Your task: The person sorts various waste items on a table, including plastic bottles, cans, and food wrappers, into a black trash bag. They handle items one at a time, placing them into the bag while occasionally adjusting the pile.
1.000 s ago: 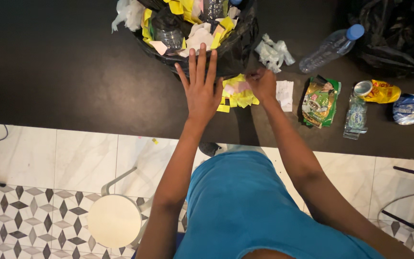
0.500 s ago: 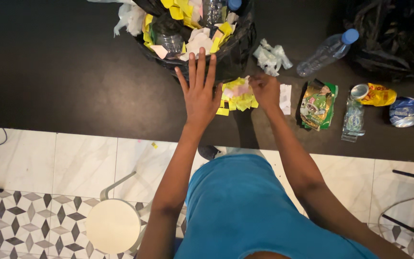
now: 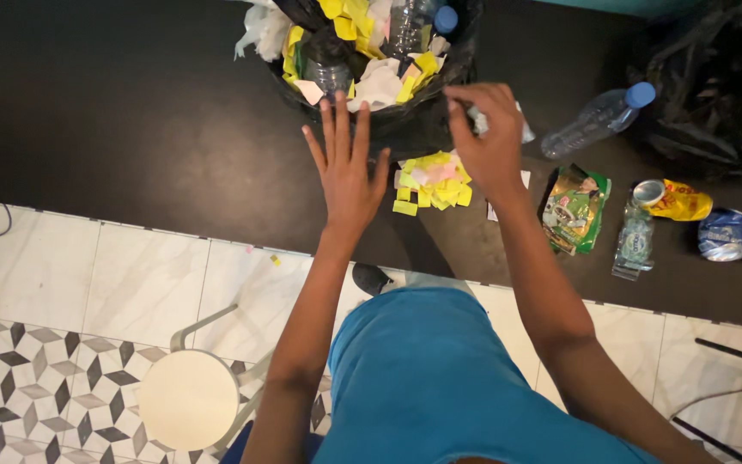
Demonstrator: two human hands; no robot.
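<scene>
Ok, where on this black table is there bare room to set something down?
The black tabletop lies bare left of the black rubbish-filled bag. Right of it is crowded: yellow paper scraps, clear plastic bottle, green snack wrapper.

Support surface: black tabletop (image 3: pixel 130 129), matte, running across the upper part of the view. Directly on it: black bin bag (image 3: pixel 422 120), open and filled with yellow and white paper scraps; a loose pile of yellow and pink paper scraps (image 3: pixel 433 179) just beside it; clear plastic bottle (image 3: pixel 599 119) with blue cap (lying on its side); green snack wrapper (image 3: pixel 575 209); flattened clear bottle (image 3: pixel 635 241); crushed yellow can (image 3: pixel 673 199); second black bag (image 3: pixel 714 86) at the far right.
</scene>
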